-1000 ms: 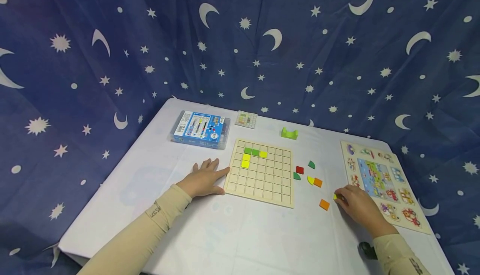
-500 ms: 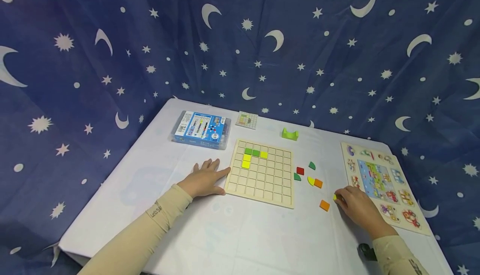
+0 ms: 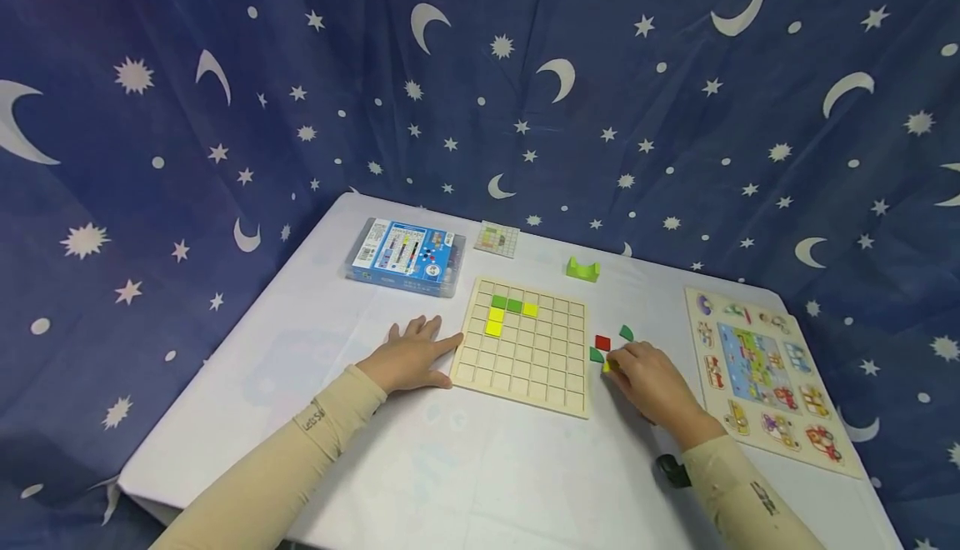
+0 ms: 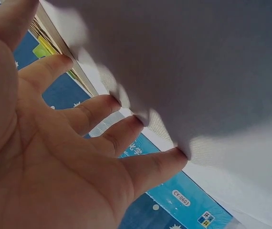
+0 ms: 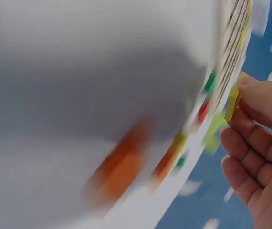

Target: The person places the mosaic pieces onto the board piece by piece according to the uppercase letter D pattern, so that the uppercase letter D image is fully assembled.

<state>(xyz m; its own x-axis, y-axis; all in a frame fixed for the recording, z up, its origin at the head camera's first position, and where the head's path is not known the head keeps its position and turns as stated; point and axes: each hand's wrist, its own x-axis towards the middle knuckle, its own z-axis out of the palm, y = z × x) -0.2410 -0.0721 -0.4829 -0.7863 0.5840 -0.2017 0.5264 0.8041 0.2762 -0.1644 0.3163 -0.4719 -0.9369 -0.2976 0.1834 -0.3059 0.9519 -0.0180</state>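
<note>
A wooden grid board [image 3: 525, 358] lies on the white table, with two green tiles [image 3: 507, 304] and three yellow tiles [image 3: 495, 322] in its upper left squares. My left hand [image 3: 405, 361] rests on the table with fingers spread, touching the board's left edge. My right hand [image 3: 660, 387] pinches a yellow tile [image 5: 234, 98] between thumb and index finger, right of the board. Beside that hand lie a red square tile [image 3: 603, 342] and two green quarter-round tiles [image 3: 626, 332]. An orange tile [image 5: 121, 174], blurred in the right wrist view, is hidden under the hand in the head view.
A blue-labelled plastic box [image 3: 408, 258] stands at the back left, next to a small pattern card [image 3: 497, 239]. Behind the board is a light green holder [image 3: 582, 269]. A picture puzzle board [image 3: 780, 375] lies along the right side. A starry blue curtain hangs behind.
My right hand has moved left from beside the puzzle board towards the grid board, carrying the yellow tile, and now covers the orange tiles. The left hand has stayed in place.
</note>
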